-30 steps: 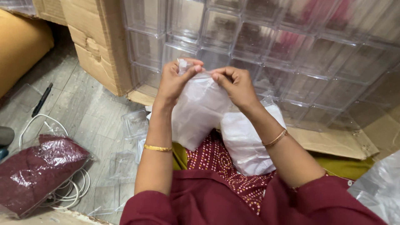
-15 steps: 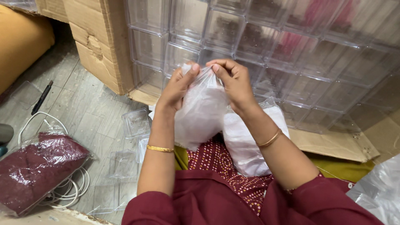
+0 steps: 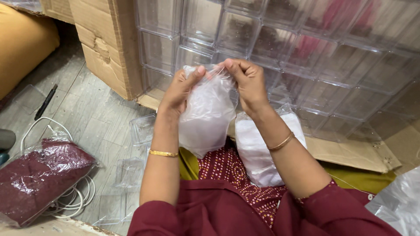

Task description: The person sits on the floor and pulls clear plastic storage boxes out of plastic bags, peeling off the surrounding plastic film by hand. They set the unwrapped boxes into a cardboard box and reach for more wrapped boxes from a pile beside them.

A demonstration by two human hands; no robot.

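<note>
Both my hands hold up a clear plastic bag (image 3: pixel 209 114) with white folded cloth inside. My left hand (image 3: pixel 180 88) pinches the bag's top edge on the left, and my right hand (image 3: pixel 246 81) pinches it on the right, fingers close together at the opening. The bag hangs down in front of my lap. A second clear bag of white cloth (image 3: pixel 259 148) lies on my lap below my right forearm. Gold bangles sit on both wrists.
A wall of stacked clear plastic boxes (image 3: pixel 306 48) rises right in front. A torn cardboard carton (image 3: pixel 105 48) stands at left. On the floor lie a bagged maroon cloth (image 3: pixel 39 175), a white cable (image 3: pixel 70 196), loose clear box parts (image 3: pixel 142 129) and a black pen (image 3: pixel 46 101).
My hands have drawn closer together at the bag's top and lifted it slightly; the bag now hangs narrower between them.
</note>
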